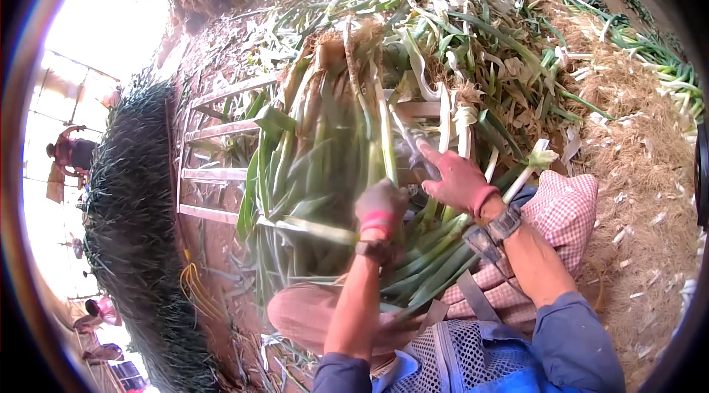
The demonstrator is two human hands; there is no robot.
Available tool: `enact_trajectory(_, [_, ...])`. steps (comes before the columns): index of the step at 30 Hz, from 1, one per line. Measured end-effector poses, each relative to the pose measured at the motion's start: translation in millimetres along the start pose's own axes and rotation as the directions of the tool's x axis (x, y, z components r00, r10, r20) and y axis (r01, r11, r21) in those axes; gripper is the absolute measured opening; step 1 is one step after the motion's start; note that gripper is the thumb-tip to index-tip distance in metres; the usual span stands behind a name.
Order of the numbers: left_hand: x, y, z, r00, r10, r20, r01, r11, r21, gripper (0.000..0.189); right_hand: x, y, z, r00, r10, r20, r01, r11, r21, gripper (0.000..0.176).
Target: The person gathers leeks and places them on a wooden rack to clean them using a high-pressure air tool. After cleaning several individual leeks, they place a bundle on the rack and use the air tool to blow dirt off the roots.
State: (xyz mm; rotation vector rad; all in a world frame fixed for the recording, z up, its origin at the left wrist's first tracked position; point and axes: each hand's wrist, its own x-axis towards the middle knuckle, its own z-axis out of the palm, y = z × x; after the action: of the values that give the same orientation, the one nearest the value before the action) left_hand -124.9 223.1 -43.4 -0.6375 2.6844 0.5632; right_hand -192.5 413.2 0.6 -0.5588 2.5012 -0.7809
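My left hand (382, 208), in a grey glove with a pink cuff, is closed around a large green onion (385, 138) whose pale stalk runs up from the fist. To its right, my right hand (454, 179), also gloved, is closed on a thin dark knife-like tool (415, 148), with the index finger along it. The tool is blurred and partly hidden by the fingers. Beneath the hands, a heap of onions (317, 127) lies across a pale slatted wooden rack (221, 129), roots pointing away from me. More green leaves (432, 264) lie over my lap.
Stripped leaves (473, 39) pile up behind the rack. Cut roots (635, 171) cover the ground at right, beside trimmed onions (679, 87). A long stack of dark green onions (140, 245) stands at left, with yellow cord (196, 286) nearby. Other people (74, 153) are at far left.
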Motion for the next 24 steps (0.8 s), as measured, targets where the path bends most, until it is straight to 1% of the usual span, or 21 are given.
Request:
enact_trajectory(3, [-25.4, -4.0, 25.6, 1.0, -0.015, -0.001, 0.015, 1.0, -0.017, 0.043, 16.3, -0.4, -5.7, 1.0, -0.01, -0.016, 0.009, 0.998, -0.056, 0.08])
enact_trajectory(7, [-34.2, -5.2, 34.8, 1.0, 0.012, -0.016, -0.012, 0.999, -0.043, 0.043, 19.9, 3.7, 3.7, 1.0, -0.021, 0.02, 0.021, 0.999, -0.025, 0.083])
enact_trajectory(9, [-34.7, -1.9, 36.0, 1.0, -0.006, -0.003, 0.006, 0.999, -0.035, 0.043, 15.7, 0.4, 4.3, 0.999, 0.044, -0.022, -0.046, 0.996, -0.075, 0.08])
enact_trajectory(11, [-33.4, 0.3, 35.3, 1.0, -0.025, 0.009, 0.026, 0.999, -0.026, 0.043, 12.5, 1.7, 2.2, 0.998, 0.041, -0.052, -0.043, 0.998, -0.054, 0.08])
enact_trajectory(13, [-35.4, 0.0, 35.7, 1.0, 0.013, 0.023, -0.012, 1.0, -0.029, 0.045, 7.1, 7.5, 4.0, 0.996, 0.043, -0.077, -0.045, 0.999, -0.028, 0.079])
enact_trajectory(15, [-33.4, 2.1, 35.8, 0.999, 0.016, 0.03, -0.015, 0.999, -0.032, 0.046, 5.0, 11.6, 1.7, 1.0, 0.006, -0.022, -0.008, 0.997, -0.075, 0.083])
enact_trajectory(16, [-34.4, 1.8, 37.8, 0.999, 0.012, 0.042, -0.011, 0.999, -0.037, 0.048, -0.4, 12.3, 0.0, 1.0, 0.006, -0.017, -0.007, 0.997, -0.076, 0.083])
enact_trajectory(17, [-36.6, 1.2, 41.0, 0.999, 0.007, 0.047, -0.005, 0.999, -0.038, 0.048, -9.6, 13.9, -1.0, 1.0, 0.0, 0.025, 0.002, 0.998, -0.069, 0.083])
enact_trajectory(18, [-39.0, 3.4, 41.3, 0.999, 0.026, 0.021, -0.025, 0.998, -0.058, 0.051, -19.0, 14.4, -1.7, 0.998, -0.006, 0.066, 0.01, 0.998, -0.062, 0.083])
enact_trajectory(19, [-41.2, 5.4, 43.8, 0.999, 0.046, -0.005, -0.046, 0.996, -0.078, 0.053, -31.4, 17.8, 0.0, 0.996, -0.061, 0.058, 0.065, 0.995, -0.077, 0.082])
enact_trajectory(20, [-43.7, 8.2, 47.2, 0.999, 0.042, 0.002, -0.041, 0.996, -0.082, 0.053, -44.5, 19.1, 2.0, 0.996, -0.057, 0.066, 0.062, 0.995, -0.079, 0.082])
enact_trajectory(22, [-46.8, 13.4, 57.9, 0.996, 0.084, 0.027, -0.082, 0.995, -0.061, 0.055, -75.3, 6.3, -11.1, 0.99, -0.035, 0.136, 0.045, 0.997, -0.069, 0.08])
enact_trajectory(23, [-50.6, 14.1, 63.3, 0.988, 0.141, 0.06, -0.138, 0.989, -0.056, 0.055, -86.4, 3.4, -12.6, 0.978, -0.037, 0.207, 0.051, 0.997, -0.061, 0.08])
enact_trajectory(24, [-49.7, 10.1, 67.6, 0.955, 0.175, 0.238, -0.162, 0.984, -0.074, 0.058, -93.3, 1.8, -10.1, 0.976, -0.037, 0.214, 0.051, 0.997, -0.061, 0.08])
